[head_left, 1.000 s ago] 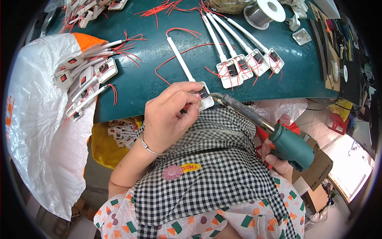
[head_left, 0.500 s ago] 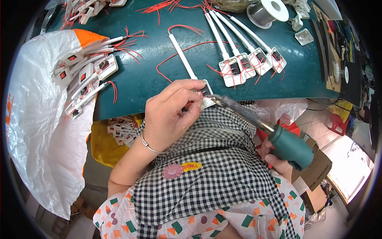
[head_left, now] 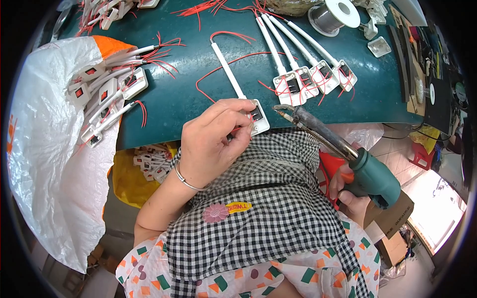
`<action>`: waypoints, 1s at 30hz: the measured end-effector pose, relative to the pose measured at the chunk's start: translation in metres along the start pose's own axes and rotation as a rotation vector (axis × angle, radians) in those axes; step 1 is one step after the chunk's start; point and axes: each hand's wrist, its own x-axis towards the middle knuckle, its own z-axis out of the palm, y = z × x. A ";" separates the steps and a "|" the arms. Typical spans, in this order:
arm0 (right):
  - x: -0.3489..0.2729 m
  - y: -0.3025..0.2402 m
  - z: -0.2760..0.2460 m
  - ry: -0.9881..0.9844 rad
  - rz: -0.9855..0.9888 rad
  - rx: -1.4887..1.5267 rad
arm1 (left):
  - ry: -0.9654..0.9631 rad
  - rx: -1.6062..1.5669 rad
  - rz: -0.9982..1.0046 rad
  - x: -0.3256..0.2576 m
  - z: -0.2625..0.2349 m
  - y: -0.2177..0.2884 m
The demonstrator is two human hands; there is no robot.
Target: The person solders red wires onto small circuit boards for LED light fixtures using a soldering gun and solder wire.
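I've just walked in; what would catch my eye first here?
Probably the green-handled soldering iron in the right hand, its tip apart from the white housing the left hand holds at the near edge of the table. Next, four red-wired white units fanned out right of centre, and the big white bag at far left.

Covered grips, cropped edges

Centre: left hand covers the left part of white switch housing; joints at its terminals too small to judge. Lower right: right hand partly lost behind soldering iron. Upper left: parts pile cut by top edge. Top, right of centre: brownish lump cropped, identity unclear. Lower left: yellow bag partly behind left forearm.
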 end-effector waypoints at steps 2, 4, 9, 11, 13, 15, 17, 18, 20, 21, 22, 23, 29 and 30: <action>0.001 0.001 -0.002 -0.018 -0.023 0.001 | 0.004 0.003 0.009 0.000 0.000 0.000; 0.004 -0.001 -0.002 -0.029 -0.046 0.025 | -0.014 0.024 0.003 -0.001 0.001 0.000; 0.010 0.004 -0.003 0.040 -0.186 0.054 | 0.015 0.097 0.050 -0.003 -0.004 0.007; 0.013 0.004 -0.005 0.040 -0.187 0.108 | 0.025 0.101 -0.014 -0.006 -0.008 0.010; 0.014 0.003 -0.005 0.049 -0.199 0.119 | -0.030 0.163 -0.017 0.004 -0.007 0.016; 0.016 0.000 -0.005 0.048 -0.215 0.131 | -0.046 0.282 0.112 0.012 -0.003 0.013; 0.017 -0.001 -0.006 0.022 -0.215 0.141 | -0.079 0.289 0.094 0.014 -0.002 0.015; 0.016 -0.001 -0.007 0.023 -0.229 0.143 | -0.114 0.292 0.064 0.014 -0.001 0.016; 0.012 -0.003 -0.011 0.005 -0.223 0.149 | -0.116 0.276 0.102 0.013 -0.006 0.022; 0.011 -0.002 -0.013 0.008 -0.239 0.150 | -0.070 0.252 0.104 0.012 -0.010 0.029; 0.012 0.000 -0.016 0.007 -0.285 0.160 | -0.022 0.227 0.105 0.013 -0.014 0.035; 0.014 -0.001 -0.017 -0.005 -0.330 0.169 | 0.024 0.200 0.159 0.016 -0.016 0.041; 0.015 -0.001 -0.022 0.046 -0.381 0.239 | 0.009 0.176 0.253 0.069 0.022 0.037; 0.017 0.003 -0.025 0.086 -0.383 0.255 | -0.057 0.213 0.225 0.076 0.031 0.030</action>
